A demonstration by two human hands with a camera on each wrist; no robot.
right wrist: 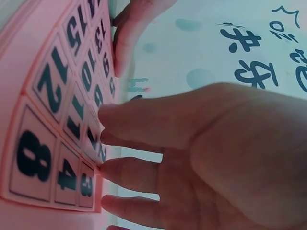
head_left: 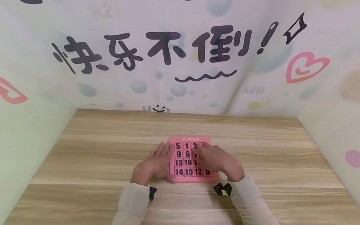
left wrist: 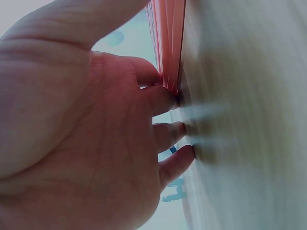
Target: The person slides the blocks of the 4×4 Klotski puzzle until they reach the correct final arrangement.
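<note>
Centrally, pink square-tiled puzzle [head_left: 188, 162], left grip [head_left: 156, 164] alongside, streaky wood-grained tabletop [head_left: 184, 208]

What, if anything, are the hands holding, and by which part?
Nothing is visibly gripped: the left hand rests against the left edge of the pink, square sliding-number puzzle; the right hand touches its numbered tiles.

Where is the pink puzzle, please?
In the head view, the puzzle lies on the table, left hand at its left edge, right hand over its right side.
</note>
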